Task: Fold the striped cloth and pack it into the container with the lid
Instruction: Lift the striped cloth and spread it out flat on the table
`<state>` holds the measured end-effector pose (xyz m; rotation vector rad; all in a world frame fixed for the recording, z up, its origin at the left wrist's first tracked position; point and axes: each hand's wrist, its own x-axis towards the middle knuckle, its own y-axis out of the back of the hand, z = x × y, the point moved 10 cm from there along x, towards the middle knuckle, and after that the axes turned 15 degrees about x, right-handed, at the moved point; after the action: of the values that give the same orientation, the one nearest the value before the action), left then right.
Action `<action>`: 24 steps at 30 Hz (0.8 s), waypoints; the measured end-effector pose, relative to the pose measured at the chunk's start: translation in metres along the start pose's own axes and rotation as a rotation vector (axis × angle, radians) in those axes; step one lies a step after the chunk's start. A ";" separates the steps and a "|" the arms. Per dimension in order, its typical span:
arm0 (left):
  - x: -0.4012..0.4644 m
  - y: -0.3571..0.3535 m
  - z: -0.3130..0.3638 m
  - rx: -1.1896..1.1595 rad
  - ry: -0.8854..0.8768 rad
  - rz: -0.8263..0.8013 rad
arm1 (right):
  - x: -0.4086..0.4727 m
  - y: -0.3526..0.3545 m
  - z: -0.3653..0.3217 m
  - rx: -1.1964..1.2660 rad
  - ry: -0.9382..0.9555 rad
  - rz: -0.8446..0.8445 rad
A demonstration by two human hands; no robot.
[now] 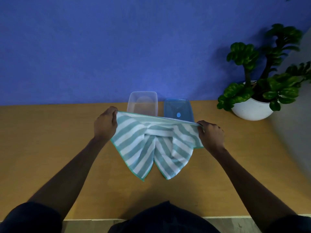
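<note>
Striped cloth (134, 148), teal and white with a teal hem, held up over the middle of the wooden table (50, 148). Top edge pulled taut between the two hands; below it the fabric sags into a central tuck and two pointed corners that hang down toward the tabletop, whether touching it cannot be told. Left hand (105, 124) closed on the cloth's upper left corner, fingers curled over the edge. Right hand (211, 134) closed on the upper right corner, thumb and fingers pinching the hem. Both forearms bare, dark sleeves at the lower frame edges. Just behind the taut edge, at the back of the table against the blue wall (101, 47): clear plastic container (142, 103), open, nothing seen inside. Beside it to the right, apart from it, blue lid (178, 108) lying flat, a lighter blue round spot near its front. Far right of the table, leafy green plant (262, 64) in a white round pot (250, 111).
</note>
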<state>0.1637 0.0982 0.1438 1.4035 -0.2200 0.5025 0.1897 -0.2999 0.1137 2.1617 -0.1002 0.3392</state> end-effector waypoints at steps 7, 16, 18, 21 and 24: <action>0.024 0.020 -0.010 0.037 -0.090 -0.016 | 0.018 0.028 0.019 -0.003 -0.030 0.036; 0.025 0.011 -0.014 -0.576 0.095 -0.462 | 0.029 0.065 0.037 0.004 -0.083 0.107; 0.022 0.010 -0.012 -0.566 0.097 -0.565 | 0.031 0.072 0.037 0.018 -0.083 0.118; 0.027 0.014 -0.016 -0.540 0.070 -0.609 | 0.035 0.085 0.033 0.044 -0.076 0.123; 0.046 0.026 -0.027 -0.534 0.086 -0.487 | 0.043 0.100 0.031 0.054 -0.102 0.136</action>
<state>0.1881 0.1363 0.1825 0.8655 0.0603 0.0830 0.2176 -0.3801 0.1883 2.2308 -0.2996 0.3126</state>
